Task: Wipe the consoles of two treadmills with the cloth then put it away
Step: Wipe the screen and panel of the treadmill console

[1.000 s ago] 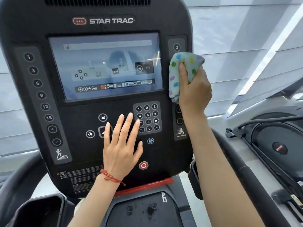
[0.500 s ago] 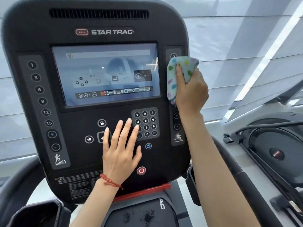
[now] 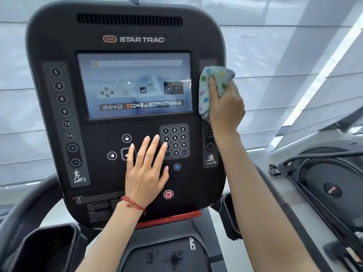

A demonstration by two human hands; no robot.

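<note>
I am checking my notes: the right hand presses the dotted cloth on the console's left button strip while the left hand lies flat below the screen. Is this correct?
Not quite: the head view shows the right hand pressing the cloth on the console's right button strip. The rest is correct.

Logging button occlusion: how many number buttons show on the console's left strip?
6, in one column on the left strip, top to bottom: 1, 3, 6, 9, 12, 15. None hidden; the right strip is partly covered by the cloth.
</note>
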